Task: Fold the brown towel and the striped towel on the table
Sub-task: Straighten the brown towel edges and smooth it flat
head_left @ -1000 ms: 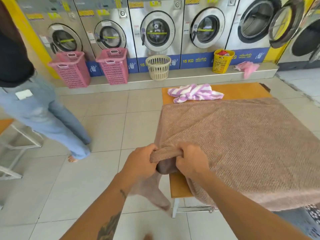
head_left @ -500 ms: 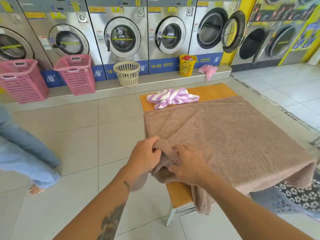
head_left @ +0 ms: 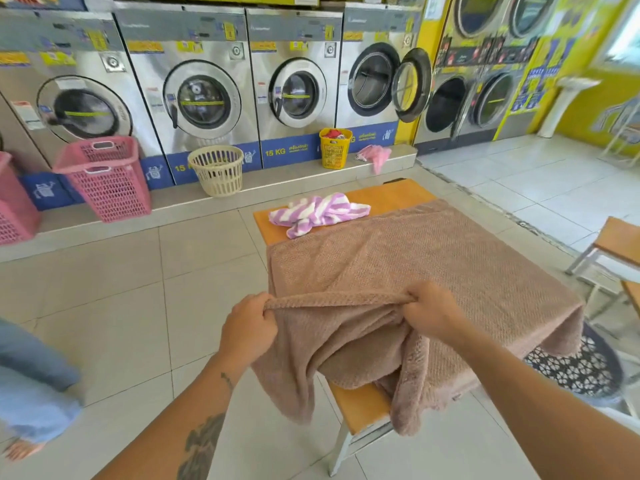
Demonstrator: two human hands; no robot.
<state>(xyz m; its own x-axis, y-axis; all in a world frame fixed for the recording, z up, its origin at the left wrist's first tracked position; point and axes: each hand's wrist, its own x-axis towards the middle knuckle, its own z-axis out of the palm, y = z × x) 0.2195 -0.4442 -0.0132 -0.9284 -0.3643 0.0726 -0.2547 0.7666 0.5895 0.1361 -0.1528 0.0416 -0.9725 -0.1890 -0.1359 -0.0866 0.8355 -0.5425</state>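
Now you've opened it up. Half a second ago your two fists were bunched together on one knot of the brown towel [head_left: 433, 258]. At this moment your left grip [head_left: 247, 329] and right grip [head_left: 433, 311] stand well apart, each curled tight round the same near hem, which runs taut as a rope between them. That edge is lifted off the bench [head_left: 360, 407]. Below it the near-left part sags in loose folds, with one tail hanging past the bench's front corner toward the floor. The rest of the towel lies spread across the bench top, its right side drooping over the edge above a dark lattice basket [head_left: 581, 372] on the floor.

What it means, as I read it: you've found and straightened an edge, so the first fold is set up but not made. No crease is laid yet. Carrying that hem forward to the far edge looks like the natural next move, and you'd want the hanging tail to come along rather than drag.

The striped towel [head_left: 318, 213] sits in the same crumpled heap at the far-left end of the bench, just beside the brown one's far hem, so its turn is all ahead. Off to your left, the person in jeans [head_left: 31, 382] has slid nearly out of frame, well clear of your work.
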